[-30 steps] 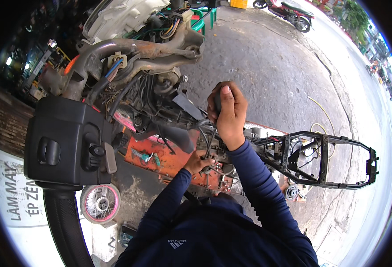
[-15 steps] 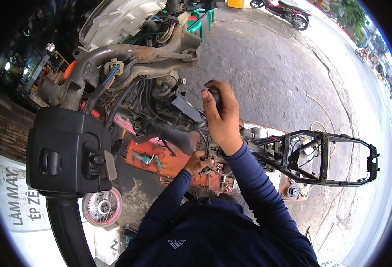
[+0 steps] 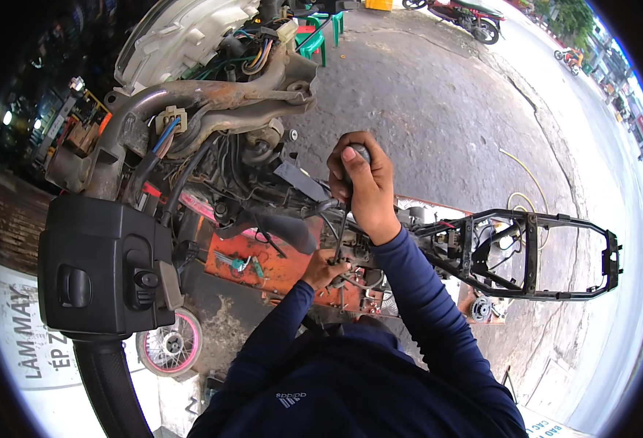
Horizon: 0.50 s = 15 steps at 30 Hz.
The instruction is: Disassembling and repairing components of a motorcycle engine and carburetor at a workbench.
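Observation:
My right hand (image 3: 365, 190) is closed round the dark handle of a screwdriver-like tool (image 3: 358, 152), held upright over the stripped motorbike's greasy engine area (image 3: 362, 255). My left hand (image 3: 321, 271) is lower, its fingers closed round the bottom of the tool's thin shaft, where cables and bolts crowd about it; the tip is hidden. Under these parts lies an orange, stained platform (image 3: 230, 252) with small tools on it. The black rear subframe (image 3: 531, 255) extends to the right of my hands.
A black handlebar switch housing (image 3: 106, 266) and rusty front frame (image 3: 212, 95) with wiring crowd the left. A pink-rimmed wheel (image 3: 168, 343) lies below them. A yellow hose (image 3: 526, 168) runs over the pavement; green stools (image 3: 313, 45) and a parked red motorbike (image 3: 467, 18) stand beyond.
My right hand loosened on the handle half a second ago and has closed round it again, slightly further left. The view has shifted a little. The distant rider has moved up the road.

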Motion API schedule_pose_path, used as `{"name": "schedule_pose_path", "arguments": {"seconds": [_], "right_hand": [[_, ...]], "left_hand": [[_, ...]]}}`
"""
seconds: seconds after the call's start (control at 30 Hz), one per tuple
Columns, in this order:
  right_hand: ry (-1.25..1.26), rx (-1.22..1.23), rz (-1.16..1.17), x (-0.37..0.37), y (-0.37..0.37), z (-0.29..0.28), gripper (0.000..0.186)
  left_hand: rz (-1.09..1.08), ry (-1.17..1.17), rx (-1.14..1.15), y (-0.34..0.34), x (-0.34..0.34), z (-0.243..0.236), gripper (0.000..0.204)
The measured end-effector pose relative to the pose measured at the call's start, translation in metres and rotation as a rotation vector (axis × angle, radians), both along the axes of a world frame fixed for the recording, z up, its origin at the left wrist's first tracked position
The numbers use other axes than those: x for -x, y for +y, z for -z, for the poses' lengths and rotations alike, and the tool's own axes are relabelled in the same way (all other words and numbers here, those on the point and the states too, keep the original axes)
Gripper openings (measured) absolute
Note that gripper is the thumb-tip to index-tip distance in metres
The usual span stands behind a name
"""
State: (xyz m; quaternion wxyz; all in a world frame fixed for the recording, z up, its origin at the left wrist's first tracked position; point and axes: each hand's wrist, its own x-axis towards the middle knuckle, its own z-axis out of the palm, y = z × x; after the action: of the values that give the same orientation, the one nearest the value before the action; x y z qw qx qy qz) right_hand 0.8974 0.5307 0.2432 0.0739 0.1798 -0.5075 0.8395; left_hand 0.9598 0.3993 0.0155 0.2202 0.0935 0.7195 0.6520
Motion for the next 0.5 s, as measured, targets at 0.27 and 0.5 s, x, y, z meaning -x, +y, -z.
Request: {"name": "schedule_pose_path", "arguments": {"seconds": [0.27,0.5], "right_hand": [[-0.107,0.222,-0.527,0.017,0.024,0.004,0.035],[0.259,-0.102,-0.173,0.033,0.018,-0.004,0.033]], "left_hand": [[-0.042,0.038,0.020,-0.004,-0.004,0.008,0.037],[0.004,0.007,0.029,-0.005,0.001,0.003,0.037]]}}
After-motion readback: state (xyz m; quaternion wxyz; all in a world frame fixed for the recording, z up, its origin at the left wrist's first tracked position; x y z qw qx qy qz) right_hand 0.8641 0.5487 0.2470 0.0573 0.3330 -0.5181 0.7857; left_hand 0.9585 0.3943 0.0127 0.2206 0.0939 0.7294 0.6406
